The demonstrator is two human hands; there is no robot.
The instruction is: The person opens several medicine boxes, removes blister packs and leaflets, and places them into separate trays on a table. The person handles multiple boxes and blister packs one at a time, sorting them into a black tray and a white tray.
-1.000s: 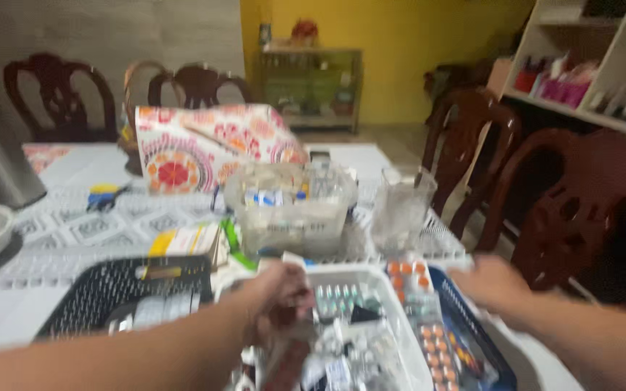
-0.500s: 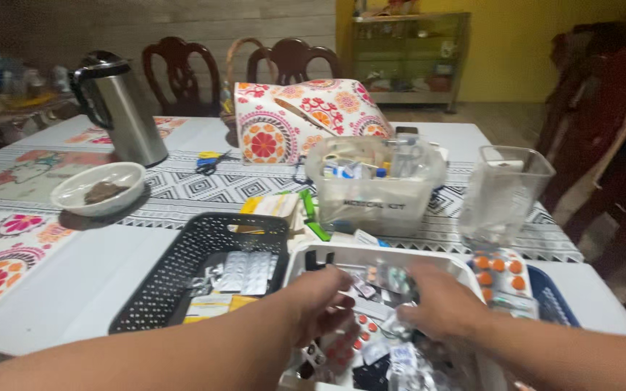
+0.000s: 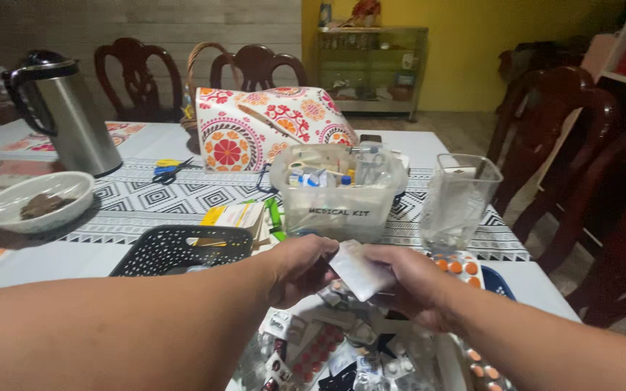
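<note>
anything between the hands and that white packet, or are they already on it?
Nothing visible in between. Both the left hand and the right hand are on the white packet, holding it up above the loose blister packs in the tray below.

white packet (image 3: pixel 360 271): matt paper or foil, smooth, pinched between left hand (image 3: pixel 300 266) and right hand (image 3: pixel 411 282) | blister strips (image 3: pixel 313 347): glossy foil and plastic | black basket (image 3: pixel 175 250): perforated matt plastic | clear tub (image 3: pixel 338 192): translucent plastic | kettle (image 3: pixel 63 116): brushed metal | table runner (image 3: pixel 146 199): woven cloth | chairs (image 3: pixel 255 65): polished dark wood
</note>
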